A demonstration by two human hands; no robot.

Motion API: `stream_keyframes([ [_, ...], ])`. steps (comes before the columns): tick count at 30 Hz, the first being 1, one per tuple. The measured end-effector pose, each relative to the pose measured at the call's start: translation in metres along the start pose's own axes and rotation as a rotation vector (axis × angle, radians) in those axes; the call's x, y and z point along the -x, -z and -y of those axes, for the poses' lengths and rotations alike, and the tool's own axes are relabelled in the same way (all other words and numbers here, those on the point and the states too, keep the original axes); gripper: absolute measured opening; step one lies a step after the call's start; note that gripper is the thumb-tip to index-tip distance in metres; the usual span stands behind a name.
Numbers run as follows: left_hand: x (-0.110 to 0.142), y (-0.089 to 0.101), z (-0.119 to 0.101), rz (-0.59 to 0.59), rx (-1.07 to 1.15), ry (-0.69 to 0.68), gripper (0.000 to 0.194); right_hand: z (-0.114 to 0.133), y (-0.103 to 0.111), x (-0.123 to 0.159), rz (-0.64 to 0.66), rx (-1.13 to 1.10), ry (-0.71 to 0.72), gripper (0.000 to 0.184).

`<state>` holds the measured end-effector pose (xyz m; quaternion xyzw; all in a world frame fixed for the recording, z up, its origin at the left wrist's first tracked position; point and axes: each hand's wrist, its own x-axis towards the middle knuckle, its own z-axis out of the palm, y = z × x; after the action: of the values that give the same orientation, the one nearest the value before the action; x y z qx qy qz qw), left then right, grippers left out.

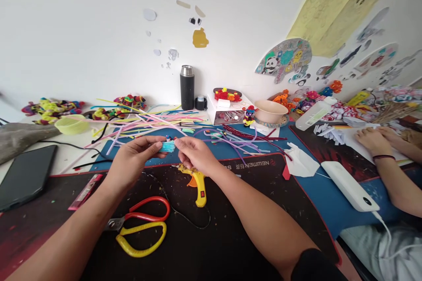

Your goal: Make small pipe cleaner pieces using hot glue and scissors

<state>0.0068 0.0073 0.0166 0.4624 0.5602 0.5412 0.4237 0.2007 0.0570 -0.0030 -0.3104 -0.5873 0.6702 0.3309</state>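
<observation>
My left hand (141, 154) pinches a small light-blue bundle (168, 146) of what look like pipe cleaners between thumb and fingers. Touching its right end is my right hand (193, 153), closed with thumb and forefinger together; what its fingertips grip is too small to make out. Small dark and red bits show at the bundle's top edge. Just below my right hand a yellow hot glue gun (199, 186) lies on the dark mat (231, 232). Scissors (145, 215) with one red and one yellow handle rest nearer to me, partly behind my left forearm.
Loose pipe cleaners (154, 118) spread across the table behind my hands. A black thermos (187, 90) and a beige bowl (271, 112) stand farther back. At left lies a phone (29, 175); at right, a white power bank (349, 186) near another person's hands (374, 140).
</observation>
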Motion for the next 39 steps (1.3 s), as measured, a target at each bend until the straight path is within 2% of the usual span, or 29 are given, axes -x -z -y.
stream_keyframes([
  [7, 0.003, -0.003, 0.001, 0.068, -0.024, 0.016, 0.048, -0.003, 0.000, 0.001, -0.013, 0.066, 0.000, 0.045],
  [11, 0.001, -0.001, 0.007, 0.086, 0.120, 0.039, 0.046, -0.003, 0.000, 0.001, -0.017, 0.047, -0.007, 0.044],
  [16, -0.001, -0.002, 0.006, 0.117, 0.284, 0.096, 0.053, -0.003, 0.002, -0.001, -0.033, 0.025, -0.011, 0.044],
  [24, 0.001, -0.001, 0.006, 0.124, 0.099, 0.068, 0.049, -0.001, 0.000, 0.000, -0.051, 0.066, -0.020, 0.045],
  [39, -0.001, 0.004, 0.014, 0.128, 0.028, 0.075, 0.055, -0.003, 0.000, 0.001, -0.035, 0.068, -0.021, 0.047],
])
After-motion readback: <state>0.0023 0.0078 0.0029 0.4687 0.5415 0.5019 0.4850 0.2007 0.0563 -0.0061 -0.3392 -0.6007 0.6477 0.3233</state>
